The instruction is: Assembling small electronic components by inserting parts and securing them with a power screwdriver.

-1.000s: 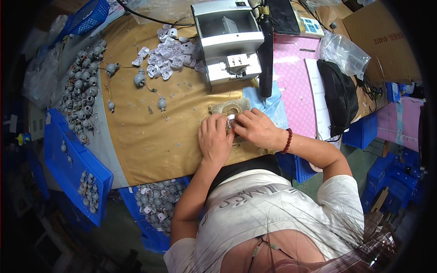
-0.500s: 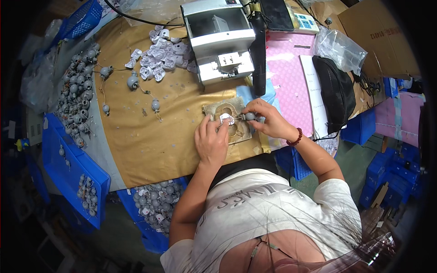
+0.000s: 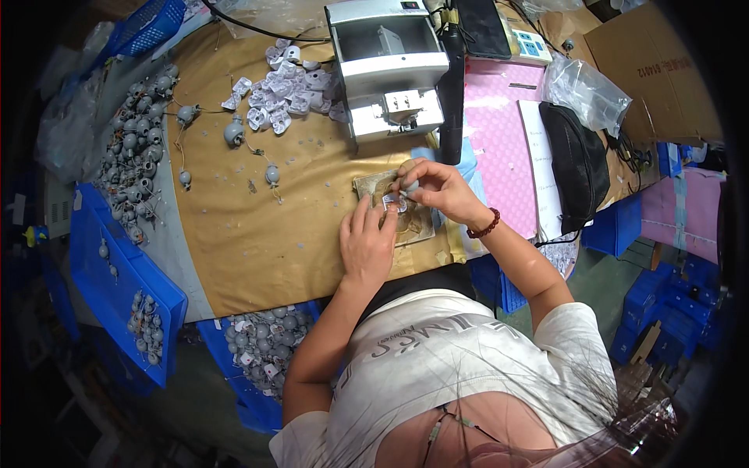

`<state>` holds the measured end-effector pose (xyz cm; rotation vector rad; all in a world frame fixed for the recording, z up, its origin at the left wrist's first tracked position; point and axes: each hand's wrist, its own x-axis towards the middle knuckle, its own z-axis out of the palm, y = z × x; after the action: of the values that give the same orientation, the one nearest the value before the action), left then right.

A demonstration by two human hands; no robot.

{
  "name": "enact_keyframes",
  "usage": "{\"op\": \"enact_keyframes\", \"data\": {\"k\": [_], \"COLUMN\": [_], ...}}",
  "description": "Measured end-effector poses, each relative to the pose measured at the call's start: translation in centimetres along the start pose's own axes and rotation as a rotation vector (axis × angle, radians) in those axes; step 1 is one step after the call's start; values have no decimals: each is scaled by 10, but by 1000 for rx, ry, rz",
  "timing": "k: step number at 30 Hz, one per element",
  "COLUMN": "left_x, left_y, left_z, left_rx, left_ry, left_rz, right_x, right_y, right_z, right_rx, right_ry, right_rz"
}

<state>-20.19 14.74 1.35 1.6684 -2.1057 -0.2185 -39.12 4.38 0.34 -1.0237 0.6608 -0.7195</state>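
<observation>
Workbench covered in tan paper (image 3: pixel 257 242), centre of the frame, seen from above.

Centre: a small worn work pad (image 3: pixel 417 226) lying flat on the paper. The left hand (image 3: pixel 367 242) rests on its left part, fingers laid together and pressing down beside a small pale part (image 3: pixel 394 203) on the pad. The right hand (image 3: pixel 437 187) comes in from the right, fingertips pinched on a small grey round piece (image 3: pixel 410 186) just above that pale part; a dark red bead bracelet (image 3: pixel 488 226) sits on its wrist.

Upper centre: a grey-white benchtop machine (image 3: pixel 390 66), just above the pad. To its left, a loose heap of small pale parts (image 3: pixel 285 97).

Left edge: a dense spread of grey round pieces with wires (image 3: pixel 136 148); a few strays lie nearer the centre.

Lower left: blue plastic bins (image 3: pixel 117 288) holding more grey pieces, one below the table edge.

Right: a pink mat (image 3: pixel 507 148), a black pouch (image 3: pixel 577 164), a clear plastic bag (image 3: pixel 585 90) and a cardboard box (image 3: pixel 655 70) at the upper right.
</observation>
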Motion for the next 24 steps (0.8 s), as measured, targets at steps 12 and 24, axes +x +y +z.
{"op": "enact_keyframes", "data": {"k": [12, 24], "left_x": [3, 7], "left_y": [-10, -10], "left_z": [0, -4], "left_rx": [-91, -132], "left_ry": [28, 14], "left_rz": [51, 32], "right_x": [14, 12], "right_y": [-35, -23], "right_z": [14, 15], "right_rx": [-1020, -989], "right_ry": [-134, -104], "right_rz": [-166, -279]}}
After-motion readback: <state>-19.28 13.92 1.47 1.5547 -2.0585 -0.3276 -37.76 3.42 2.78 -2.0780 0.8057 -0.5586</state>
